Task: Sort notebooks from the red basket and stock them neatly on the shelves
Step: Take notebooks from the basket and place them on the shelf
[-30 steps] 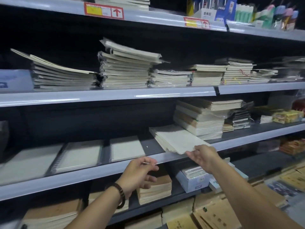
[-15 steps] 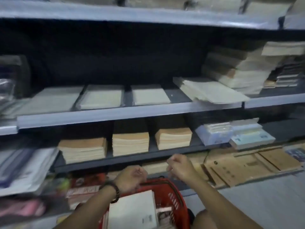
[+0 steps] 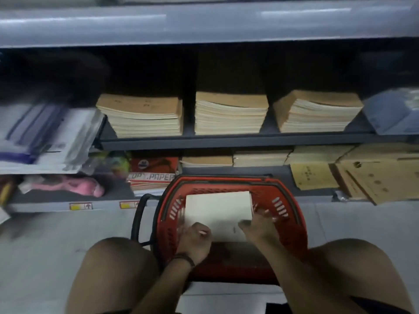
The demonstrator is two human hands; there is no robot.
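The white rectangular notebook lies in the red plastic basket, at 6 o'clock between the knees. The left hand curls on its near-left corner. The right hand holds the near-right corner, fingers spread. Better to lift it flat, straight up — the black basket handle at 9 o'clock could catch, and the tan notebook stacks at 12 o'clock already fill their shelf.

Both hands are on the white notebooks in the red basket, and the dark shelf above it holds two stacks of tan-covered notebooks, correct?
No. The head view shows three stacks of tan-covered notebooks on that dark shelf, not two. The left hand and right hand are indeed on the white notebooks in the red basket.
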